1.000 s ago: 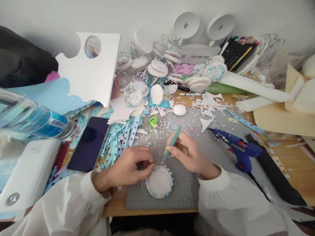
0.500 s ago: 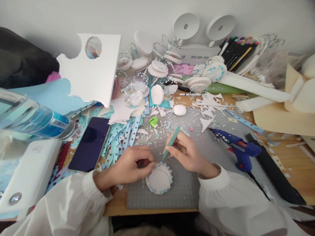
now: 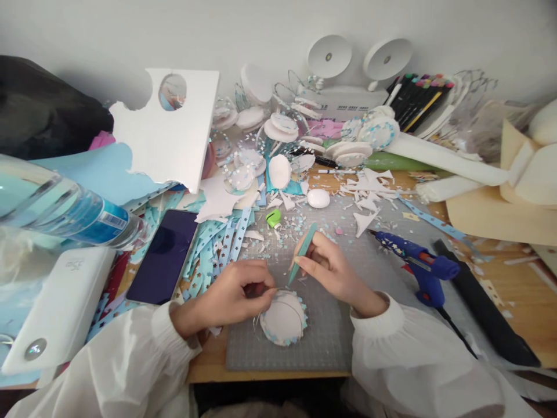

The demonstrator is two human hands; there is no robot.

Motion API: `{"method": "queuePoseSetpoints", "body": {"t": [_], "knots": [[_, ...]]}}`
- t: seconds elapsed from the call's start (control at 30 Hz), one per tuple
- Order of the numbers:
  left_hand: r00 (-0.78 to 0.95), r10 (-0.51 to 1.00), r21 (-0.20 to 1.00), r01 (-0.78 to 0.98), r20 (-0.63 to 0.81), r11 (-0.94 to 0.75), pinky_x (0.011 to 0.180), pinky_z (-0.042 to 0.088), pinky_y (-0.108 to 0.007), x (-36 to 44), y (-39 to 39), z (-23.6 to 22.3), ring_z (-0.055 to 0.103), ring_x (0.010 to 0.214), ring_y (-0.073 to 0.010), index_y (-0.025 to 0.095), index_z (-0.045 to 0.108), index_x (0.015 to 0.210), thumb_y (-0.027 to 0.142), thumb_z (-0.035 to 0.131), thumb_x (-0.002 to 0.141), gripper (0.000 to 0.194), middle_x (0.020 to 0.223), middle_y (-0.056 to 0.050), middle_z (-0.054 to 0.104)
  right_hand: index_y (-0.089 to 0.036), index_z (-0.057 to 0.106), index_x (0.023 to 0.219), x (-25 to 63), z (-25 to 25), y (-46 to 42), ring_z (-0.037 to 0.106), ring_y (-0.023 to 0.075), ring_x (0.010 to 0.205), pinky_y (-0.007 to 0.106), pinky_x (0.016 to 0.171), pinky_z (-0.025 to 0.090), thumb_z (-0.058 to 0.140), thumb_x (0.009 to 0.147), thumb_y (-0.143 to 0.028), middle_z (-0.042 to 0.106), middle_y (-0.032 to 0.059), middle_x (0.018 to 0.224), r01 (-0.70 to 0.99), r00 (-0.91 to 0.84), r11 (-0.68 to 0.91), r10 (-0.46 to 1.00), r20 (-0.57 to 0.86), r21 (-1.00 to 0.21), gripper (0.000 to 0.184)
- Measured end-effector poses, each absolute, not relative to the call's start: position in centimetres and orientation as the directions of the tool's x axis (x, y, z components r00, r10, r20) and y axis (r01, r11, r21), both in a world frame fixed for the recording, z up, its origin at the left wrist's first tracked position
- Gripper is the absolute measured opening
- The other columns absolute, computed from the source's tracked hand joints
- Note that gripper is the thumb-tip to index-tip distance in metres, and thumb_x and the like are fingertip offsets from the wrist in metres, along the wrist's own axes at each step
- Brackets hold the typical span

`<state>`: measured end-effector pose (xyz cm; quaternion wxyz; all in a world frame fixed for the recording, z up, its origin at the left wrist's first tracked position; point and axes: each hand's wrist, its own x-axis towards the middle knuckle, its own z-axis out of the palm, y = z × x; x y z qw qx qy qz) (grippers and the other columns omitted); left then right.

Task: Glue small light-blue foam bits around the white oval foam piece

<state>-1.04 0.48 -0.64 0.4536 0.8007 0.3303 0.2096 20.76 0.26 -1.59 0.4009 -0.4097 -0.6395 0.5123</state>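
My right hand (image 3: 327, 268) is closed on teal tweezers (image 3: 303, 252), whose tip points down just above the far edge of a round white disc (image 3: 282, 319). Small light-blue star pieces line the disc's rim, and it lies on the grey cutting mat (image 3: 331, 339). At the disc's upper left, my left hand (image 3: 237, 296) pinches thumb and forefinger together on a thin wire (image 3: 256, 328), which curves in a loop over and beside the disc. Whether a star piece sits at the tweezer tip is too small to tell.
A blue glue gun (image 3: 424, 264) and a long black case (image 3: 485, 305) lie on the right. To the left are a phone (image 3: 163, 255), a white power bank (image 3: 61, 307) and a bottle (image 3: 82, 212). Paper scraps and several decorated discs (image 3: 281, 126) crowd the back.
The tweezer tip has risen slightly away from the disc's edge. My left hand keeps its pinch. The whole view has shifted a little.
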Motion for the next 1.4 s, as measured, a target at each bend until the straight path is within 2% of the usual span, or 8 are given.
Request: {"method": "queuePoseSetpoints", "body": {"t": [0.33,0.7,0.83,1.07,1.23,1.33,1.4], "knots": [[0.687,0.725,0.879,0.322,0.039,-0.352,0.049,0.032,-0.018,-1.0,0.5,-0.5,0.043,0.054,-0.0078,0.015,0.06,0.067,0.013,0.058,0.08,0.014,0.062,0.002,0.049,-0.022,0.046,0.084,20.7,-1.7,0.3,0.058,0.014,0.058,0.027,0.051,0.05,0.05,0.093,-0.031,0.06,0.0006,0.07,0.168,-0.395,0.199,0.911,0.119,-0.966,0.013],[0.683,0.726,0.888,0.285,0.076,-0.36,0.049,0.031,-0.019,-1.0,0.4,-0.4,0.04,0.053,-0.0075,0.013,0.061,0.065,0.013,0.057,0.082,0.017,0.058,0.003,0.046,-0.022,0.048,0.085,20.8,-1.9,0.5,0.056,0.012,0.057,0.024,0.051,0.05,0.054,0.091,-0.034,0.056,-0.0017,0.069,0.092,-0.406,0.091,0.913,0.047,-0.992,0.014],[0.689,0.721,0.909,0.253,0.072,-0.333,0.049,0.031,-0.019,-0.8,0.3,-0.2,0.042,0.054,-0.0079,0.013,0.063,0.066,0.012,0.058,0.082,0.017,0.06,0.001,0.051,-0.022,0.048,0.086,20.9,-1.7,0.6,0.056,0.0114,0.057,0.024,0.05,0.05,0.053,0.091,-0.038,0.056,-0.002,0.07,0.088,-0.428,0.085,0.903,0.04,-0.993,0.018],[0.687,0.726,0.946,0.209,0.04,-0.25,0.049,0.032,-0.019,-1.0,0.4,-0.2,0.042,0.055,-0.0076,0.013,0.065,0.068,0.014,0.06,0.084,0.017,0.061,0.001,0.051,-0.019,0.051,0.082,20.9,-2.0,0.8,0.054,0.0102,0.06,0.023,0.054,0.047,0.061,0.086,-0.036,0.055,-0.002,0.071,-0.084,-0.452,-0.093,0.891,-0.045,-0.992,0.02],[0.687,0.726,0.96,0.181,0.034,-0.216,0.05,0.032,-0.019,-0.9,0.4,-0.1,0.043,0.056,-0.0072,0.012,0.066,0.069,0.015,0.06,0.086,0.018,0.062,0.001,0.053,-0.02,0.057,0.082,20.9,-2.1,1.0,0.052,0.0104,0.057,0.024,0.053,0.042,0.065,0.082,-0.034,0.059,-0.001,0.071,-0.277,-0.317,-0.229,0.939,-0.136,-0.933,0.017],[0.691,0.722,0.954,0.188,0.039,-0.232,0.051,0.033,-0.019,-0.9,0.5,-0.1,0.044,0.056,-0.0076,0.012,0.067,0.071,0.016,0.06,0.087,0.018,0.063,0.0,0.054,-0.021,0.059,0.082,20.8,-1.9,1.2,0.051,0.0107,0.058,0.025,0.054,0.041,0.067,0.08,-0.035,0.057,-0.0018,0.07,-0.326,-0.16,-0.192,0.976,-0.147,-0.926,0.017],[0.688,0.724,0.945,0.195,0.058,-0.261,0.052,0.034,-0.019,-0.9,0.5,-0.2,0.045,0.057,-0.008,0.012,0.066,0.071,0.018,0.06,0.087,0.019,0.062,0.0,0.054,-0.022,0.059,0.084,20.9,-1.8,1.4,0.052,0.0114,0.06,0.026,0.058,0.043,0.069,0.079,-0.035,0.057,-0.0021,0.072,-0.304,-0.053,-0.113,0.993,-0.101,-0.946,0.017]]}}
